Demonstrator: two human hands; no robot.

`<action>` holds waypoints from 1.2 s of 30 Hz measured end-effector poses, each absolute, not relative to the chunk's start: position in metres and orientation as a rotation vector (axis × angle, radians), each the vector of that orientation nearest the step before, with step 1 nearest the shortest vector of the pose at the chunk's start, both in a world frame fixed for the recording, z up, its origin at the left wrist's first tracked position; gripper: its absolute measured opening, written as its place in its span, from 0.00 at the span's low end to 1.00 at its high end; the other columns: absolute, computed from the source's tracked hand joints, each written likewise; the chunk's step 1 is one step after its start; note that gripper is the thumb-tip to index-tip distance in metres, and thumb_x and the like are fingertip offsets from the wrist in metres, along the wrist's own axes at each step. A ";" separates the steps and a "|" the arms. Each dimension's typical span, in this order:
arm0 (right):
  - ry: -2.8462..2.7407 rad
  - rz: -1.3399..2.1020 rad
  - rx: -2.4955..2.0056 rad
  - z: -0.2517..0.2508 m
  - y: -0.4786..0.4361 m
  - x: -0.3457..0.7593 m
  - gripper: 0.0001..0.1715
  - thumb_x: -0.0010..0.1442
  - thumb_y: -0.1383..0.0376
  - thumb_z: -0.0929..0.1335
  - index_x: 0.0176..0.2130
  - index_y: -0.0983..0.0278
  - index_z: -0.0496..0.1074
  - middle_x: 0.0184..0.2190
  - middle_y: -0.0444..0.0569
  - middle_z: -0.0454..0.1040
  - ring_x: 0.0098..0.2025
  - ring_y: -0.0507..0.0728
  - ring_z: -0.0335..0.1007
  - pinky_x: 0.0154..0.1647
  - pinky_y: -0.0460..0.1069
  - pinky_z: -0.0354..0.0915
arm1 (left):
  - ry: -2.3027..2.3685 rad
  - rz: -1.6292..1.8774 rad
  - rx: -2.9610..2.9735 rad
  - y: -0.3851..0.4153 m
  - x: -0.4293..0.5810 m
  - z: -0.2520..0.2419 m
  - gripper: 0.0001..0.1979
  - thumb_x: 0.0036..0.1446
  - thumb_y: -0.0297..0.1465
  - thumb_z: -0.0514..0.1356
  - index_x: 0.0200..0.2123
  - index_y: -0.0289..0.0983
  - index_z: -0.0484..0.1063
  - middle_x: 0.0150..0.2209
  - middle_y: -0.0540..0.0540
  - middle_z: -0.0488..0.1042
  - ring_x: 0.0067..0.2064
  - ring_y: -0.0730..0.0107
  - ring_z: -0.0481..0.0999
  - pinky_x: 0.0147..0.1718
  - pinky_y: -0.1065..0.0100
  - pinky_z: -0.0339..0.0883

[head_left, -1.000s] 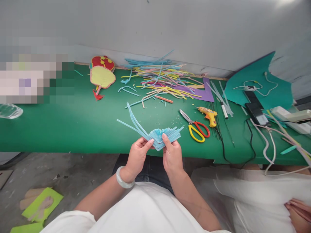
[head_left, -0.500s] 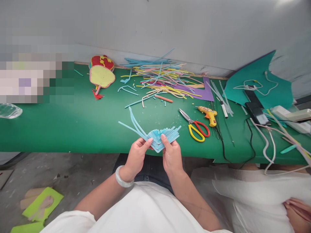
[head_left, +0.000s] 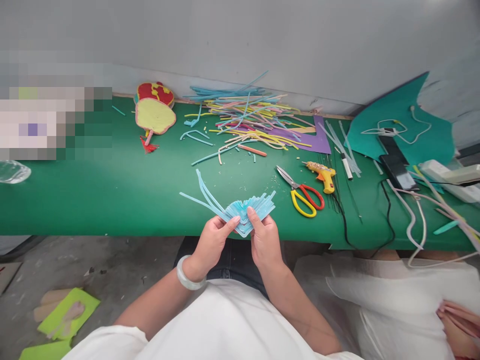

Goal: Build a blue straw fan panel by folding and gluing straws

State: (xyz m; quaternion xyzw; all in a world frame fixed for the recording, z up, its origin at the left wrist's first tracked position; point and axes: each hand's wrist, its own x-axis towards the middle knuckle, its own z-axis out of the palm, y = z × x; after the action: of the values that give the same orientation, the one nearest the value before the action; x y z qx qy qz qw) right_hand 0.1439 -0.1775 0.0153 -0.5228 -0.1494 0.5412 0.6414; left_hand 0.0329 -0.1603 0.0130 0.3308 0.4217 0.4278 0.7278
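Between my hands is a fan-shaped bundle of light blue pipe cleaners (head_left: 244, 220), bent into nested V shapes with the point toward me. My left hand (head_left: 214, 239) pinches its left side, thumb on top. A few longer blue ends stick out past that hand to the upper left. On the right side my right hand (head_left: 265, 239) grips the bundle, its thumb pressed near the middle. The fingers beneath are mostly hidden. Scissors (head_left: 300, 192) with one red and one yellow handle lie right of my hands, beside a yellow glue gun (head_left: 321, 176).
A pile of coloured pipe cleaners (head_left: 251, 117) lies at the back, partly over purple sheet (head_left: 320, 137). Two fan-shaped pieces (head_left: 155, 116) rest at back left. Glue sticks (head_left: 345, 150), a black cable (head_left: 347, 235) and a power strip (head_left: 446, 182) are rightward. Another person's white clothing (head_left: 397, 300) shows at right.
My left thumb has slid slightly right across the bundle. The bundle has shifted a little to the left. My right hand keeps nearly the same hold.
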 end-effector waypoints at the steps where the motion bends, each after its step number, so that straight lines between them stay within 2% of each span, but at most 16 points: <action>1: -0.359 1.241 -1.189 0.016 -0.178 0.144 0.21 0.52 0.56 0.77 0.43 0.63 0.77 0.40 0.46 0.81 0.43 0.58 0.76 0.47 0.54 0.69 | 0.939 0.949 0.737 -0.160 0.033 0.013 0.14 0.53 0.40 0.69 0.35 0.34 0.79 0.34 0.46 0.79 0.37 0.68 0.74 0.41 0.65 0.68; 5: -0.440 1.283 -1.177 0.018 -0.181 0.145 0.18 0.51 0.57 0.77 0.40 0.64 0.78 0.39 0.47 0.82 0.43 0.58 0.76 0.49 0.54 0.68 | 0.988 0.983 0.759 -0.159 0.031 0.011 0.16 0.53 0.41 0.69 0.38 0.34 0.79 0.34 0.47 0.79 0.38 0.68 0.74 0.42 0.65 0.67; 8: -0.449 1.271 -1.182 0.018 -0.181 0.145 0.17 0.50 0.58 0.77 0.38 0.64 0.78 0.38 0.46 0.82 0.42 0.57 0.76 0.49 0.53 0.68 | 1.005 0.978 0.757 -0.158 0.030 0.011 0.16 0.52 0.41 0.69 0.36 0.34 0.79 0.32 0.47 0.78 0.35 0.69 0.73 0.39 0.67 0.67; 14: -0.431 1.246 -1.215 0.017 -0.181 0.146 0.16 0.50 0.58 0.77 0.37 0.63 0.78 0.37 0.46 0.82 0.41 0.57 0.75 0.47 0.53 0.68 | 0.956 0.903 0.784 -0.158 0.030 0.014 0.15 0.52 0.41 0.69 0.37 0.35 0.79 0.33 0.48 0.78 0.35 0.70 0.72 0.39 0.68 0.67; 22: -0.448 1.251 -1.231 0.020 -0.182 0.146 0.16 0.50 0.58 0.77 0.37 0.63 0.78 0.38 0.46 0.82 0.41 0.57 0.75 0.48 0.53 0.68 | 0.970 0.884 0.772 -0.158 0.030 0.017 0.15 0.53 0.42 0.68 0.35 0.35 0.80 0.30 0.48 0.77 0.33 0.72 0.70 0.37 0.69 0.67; 31: -0.475 1.259 -1.222 0.019 -0.182 0.145 0.16 0.52 0.57 0.76 0.38 0.63 0.78 0.38 0.47 0.82 0.45 0.59 0.76 0.51 0.54 0.67 | 0.959 0.895 0.782 -0.158 0.030 0.015 0.15 0.53 0.40 0.69 0.38 0.35 0.80 0.37 0.46 0.81 0.39 0.67 0.75 0.42 0.66 0.68; 36: -0.467 1.284 -1.211 0.017 -0.184 0.144 0.19 0.54 0.55 0.75 0.42 0.64 0.78 0.41 0.48 0.82 0.46 0.60 0.75 0.53 0.55 0.66 | 0.966 0.922 0.742 -0.159 0.030 0.016 0.16 0.52 0.40 0.69 0.40 0.35 0.80 0.39 0.45 0.82 0.42 0.64 0.76 0.46 0.64 0.68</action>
State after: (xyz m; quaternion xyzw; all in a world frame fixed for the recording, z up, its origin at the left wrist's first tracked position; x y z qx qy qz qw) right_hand 0.1442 -0.1836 0.0175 -0.5247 -0.2025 0.5566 0.6114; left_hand 0.0302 -0.1587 0.0164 0.3362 0.4372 0.4176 0.7221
